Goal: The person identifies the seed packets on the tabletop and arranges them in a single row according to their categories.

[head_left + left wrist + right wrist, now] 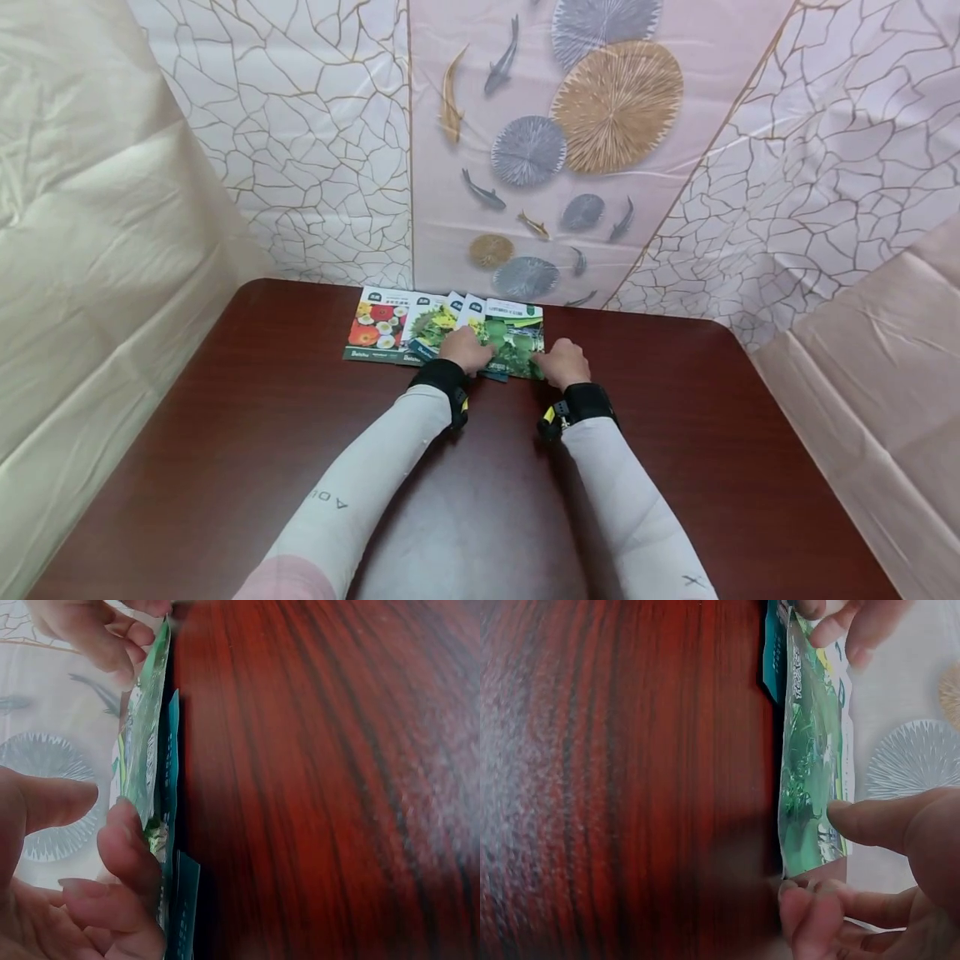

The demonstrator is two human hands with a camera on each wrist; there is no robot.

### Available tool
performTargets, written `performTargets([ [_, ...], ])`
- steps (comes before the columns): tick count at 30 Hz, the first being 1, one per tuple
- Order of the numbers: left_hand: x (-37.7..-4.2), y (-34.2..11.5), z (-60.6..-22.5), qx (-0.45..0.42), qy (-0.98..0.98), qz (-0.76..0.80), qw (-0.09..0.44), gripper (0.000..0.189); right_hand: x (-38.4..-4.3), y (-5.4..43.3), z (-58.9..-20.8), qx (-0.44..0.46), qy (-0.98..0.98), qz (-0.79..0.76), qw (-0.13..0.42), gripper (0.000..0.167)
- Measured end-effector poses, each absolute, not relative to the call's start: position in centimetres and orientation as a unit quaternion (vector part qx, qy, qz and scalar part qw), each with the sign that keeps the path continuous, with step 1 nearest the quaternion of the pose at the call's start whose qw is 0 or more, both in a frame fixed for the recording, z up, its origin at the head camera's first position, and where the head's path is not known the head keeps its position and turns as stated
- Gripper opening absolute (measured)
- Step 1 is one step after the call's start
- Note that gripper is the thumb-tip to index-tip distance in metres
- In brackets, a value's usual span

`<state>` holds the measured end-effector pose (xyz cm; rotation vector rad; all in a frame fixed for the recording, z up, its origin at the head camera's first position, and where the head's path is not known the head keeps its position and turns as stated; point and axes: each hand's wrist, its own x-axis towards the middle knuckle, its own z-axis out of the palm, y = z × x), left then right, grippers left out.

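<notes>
One glossy green rectangular packet (519,332), brown table's (660,367) far edge, long axis away from me, white title end (514,309) far; my left hand (467,350), loosely open, touches it; right hand (564,363) half-curled alongside, can't tell grip.

The left hand (467,350) hides parts of the overlapping packets (429,320) left of the green packet (517,337). Print (512,312) along the green packet's top is too small to read.

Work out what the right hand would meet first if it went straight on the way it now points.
Most likely the green packet: the right hand is at that packet's right edge, turned in toward it. Depth makes actual contact hard to judge.
</notes>
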<state>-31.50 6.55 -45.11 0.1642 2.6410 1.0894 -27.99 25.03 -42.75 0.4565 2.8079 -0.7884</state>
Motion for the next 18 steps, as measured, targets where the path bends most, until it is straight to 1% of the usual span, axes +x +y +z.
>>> performTargets([
  [5, -31.2, 6.8, -44.8, 0.054, 0.911, 0.382, 0.147, 0.048, -28.0, 25.0, -43.0, 0.158, 0.949, -0.258, 0.087, 0.03],
  [7, -31.0, 6.8, -44.8, 0.058, 0.913, 0.379, 0.138, 0.047, -28.0, 24.9, -43.1, 0.158, 0.951, -0.254, 0.084, 0.029],
  [9, -30.8, 6.8, -44.7, 0.064, 0.915, 0.377, 0.129, 0.047, -28.0, 24.9, -43.3, 0.158, 0.952, -0.25, 0.081, 0.032],
  [11, -30.6, 6.6, -44.8, 0.074, 0.911, 0.386, 0.121, 0.051, -27.7, 24.9, -43.3, 0.151, 0.953, -0.252, 0.072, 0.04],
  [13, -30.4, 6.2, -45.1, 0.085, 0.904, 0.406, 0.107, 0.052, -27.0, 24.8, -43.0, 0.142, 0.954, -0.258, 0.051, 0.039],
  [14, -30.2, 6.0, -45.1, 0.089, 0.898, 0.418, 0.103, 0.051, -26.6, 24.8, -42.8, 0.137, 0.954, -0.264, 0.039, 0.034],
  [16, -29.6, 5.4, -44.9, 0.098, 0.888, 0.439, 0.093, 0.043, -25.3, 24.6, -42.2, 0.121, 0.953, -0.279, 0.008, 0.022],
  [17, -29.1, 5.0, -44.7, 0.099, 0.885, 0.446, 0.085, 0.036, -24.6, 24.4, -41.9, 0.115, 0.951, -0.287, -0.009, 0.02],
  [18, -28.4, 4.6, -44.2, 0.102, 0.884, 0.449, 0.077, 0.03, -23.8, 24.2, -41.5, 0.109, 0.948, -0.297, -0.025, 0.024],
])
